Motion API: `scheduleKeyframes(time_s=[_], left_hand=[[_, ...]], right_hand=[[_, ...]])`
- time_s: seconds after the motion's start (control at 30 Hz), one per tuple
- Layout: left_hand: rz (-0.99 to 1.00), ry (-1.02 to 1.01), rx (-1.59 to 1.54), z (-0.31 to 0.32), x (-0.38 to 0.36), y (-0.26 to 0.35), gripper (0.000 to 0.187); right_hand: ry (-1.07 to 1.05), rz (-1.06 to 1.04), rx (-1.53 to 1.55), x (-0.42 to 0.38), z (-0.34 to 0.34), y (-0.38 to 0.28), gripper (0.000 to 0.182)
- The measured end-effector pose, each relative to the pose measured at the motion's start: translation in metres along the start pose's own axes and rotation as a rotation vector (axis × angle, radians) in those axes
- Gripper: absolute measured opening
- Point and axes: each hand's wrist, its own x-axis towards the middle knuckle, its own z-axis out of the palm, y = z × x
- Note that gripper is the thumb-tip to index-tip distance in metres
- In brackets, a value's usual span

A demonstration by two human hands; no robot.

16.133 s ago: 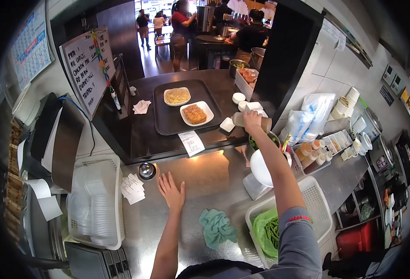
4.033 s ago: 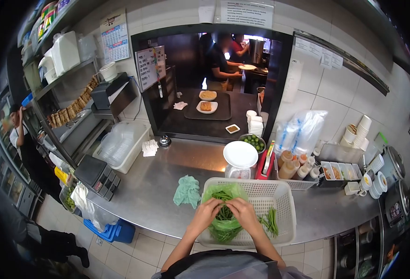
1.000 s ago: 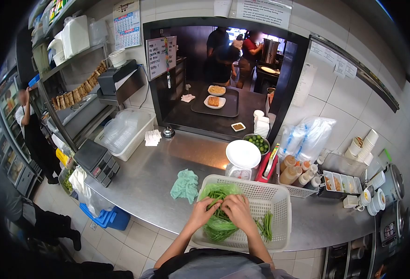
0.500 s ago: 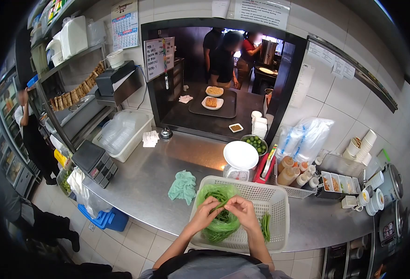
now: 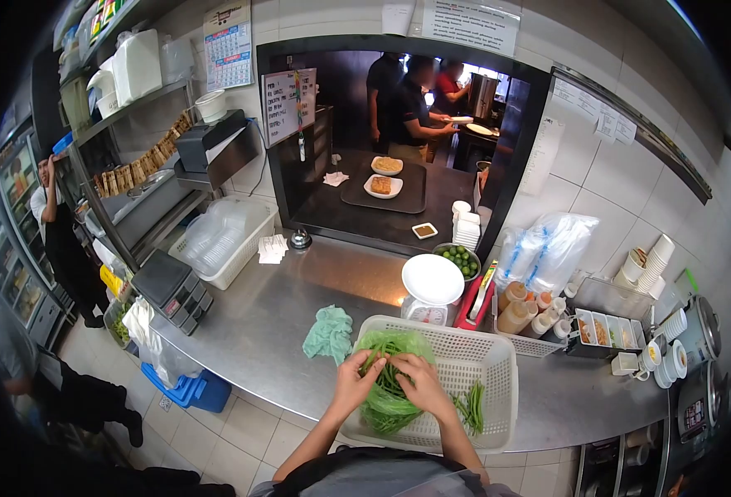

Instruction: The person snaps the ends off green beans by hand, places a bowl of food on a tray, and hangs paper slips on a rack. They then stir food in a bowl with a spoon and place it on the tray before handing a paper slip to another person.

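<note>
A green plastic bag [image 5: 386,418] full of long green beans [image 5: 389,383] sits in the left part of a white perforated basket [image 5: 498,364]. Over the bag's mouth, my left hand [image 5: 355,383] has its fingers closed on the beans. My right hand [image 5: 423,385] is beside it, fingers bent with their tips among the beans; just what they pinch is hard to make out. To the right of that hand, a small pile of loose green beans [image 5: 472,407] lies on the basket floor.
A teal cloth [image 5: 329,334] lies left of the basket on the steel counter [image 5: 249,331]. Behind the basket stand a scale [image 5: 432,282], a bowl of green limes [image 5: 458,259] and sauce bottles [image 5: 519,315]. Co-workers are beyond the pass window and at the left.
My hands have moved down onto the beans in the bag, the right one slightly left. The loose bean pile looks wider. A co-worker beyond the window now holds out a plate.
</note>
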Motion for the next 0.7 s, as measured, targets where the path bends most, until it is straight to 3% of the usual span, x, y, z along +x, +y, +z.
scheduleKeyframes(time_s=[0.07, 0.13, 0.27, 0.47, 0.57, 0.7], left_hand=[[0.011, 0.01, -0.06, 0.003, 0.0, 0.001, 0.017], [0.019, 0.032, -0.273, 0.005, 0.002, -0.001, 0.017], [-0.2, 0.031, -0.436, -0.006, 0.001, 0.011, 0.013], [-0.306, 0.047, -0.817, 0.001, 0.001, 0.018, 0.011], [-0.299, -0.024, -0.896, -0.002, 0.002, 0.013, 0.011], [-0.327, -0.075, -1.05, 0.002, 0.001, 0.006, 0.011]], right_hand=[[-0.122, 0.095, 0.358, 0.003, -0.006, 0.001, 0.015], [-0.133, 0.122, 0.277, 0.0, -0.002, 0.01, 0.017], [-0.112, 0.195, 0.326, -0.005, -0.003, 0.013, 0.017], [-0.097, 0.062, 0.306, -0.003, -0.014, 0.001, 0.01], [0.049, 0.117, 0.393, -0.003, -0.012, 0.0, 0.007], [0.221, 0.24, 0.903, -0.004, 0.0, -0.002, 0.008]])
